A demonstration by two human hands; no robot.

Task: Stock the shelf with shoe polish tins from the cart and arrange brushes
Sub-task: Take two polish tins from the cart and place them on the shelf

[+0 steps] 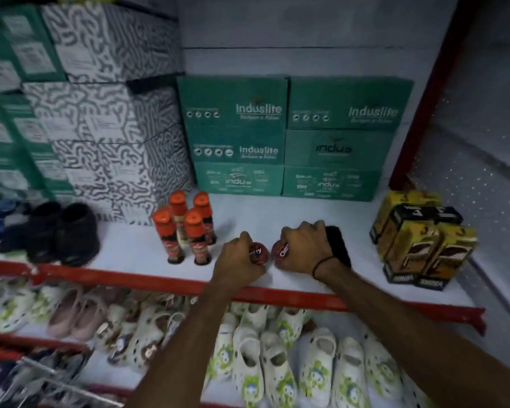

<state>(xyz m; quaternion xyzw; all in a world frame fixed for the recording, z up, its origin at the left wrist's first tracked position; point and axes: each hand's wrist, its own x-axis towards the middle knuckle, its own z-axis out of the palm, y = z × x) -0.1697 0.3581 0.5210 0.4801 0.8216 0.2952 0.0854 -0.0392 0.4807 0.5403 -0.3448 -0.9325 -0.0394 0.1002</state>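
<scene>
wall (pixel 306 30): pale grey, plain | shelf (pixel 321 213): white board, red front rail | upright (pixel 433 92): red post at right | light: dim, cool

Bare white shelf (pixel 292 210) lies open behind both hands, back to the stacked green boxes (pixel 286 136). Four orange-capped bottles (pixel 187 228) crowd the left hand (pixel 240 259); a black brush (pixel 337 245) touches the right hand (pixel 302 248), with yellow cartons (pixel 421 240) blocking farther right.

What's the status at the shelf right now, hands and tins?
Left hand on left tin. Right hand on right tin. Black brush behind right hand. Orange-capped bottles close left.
</scene>
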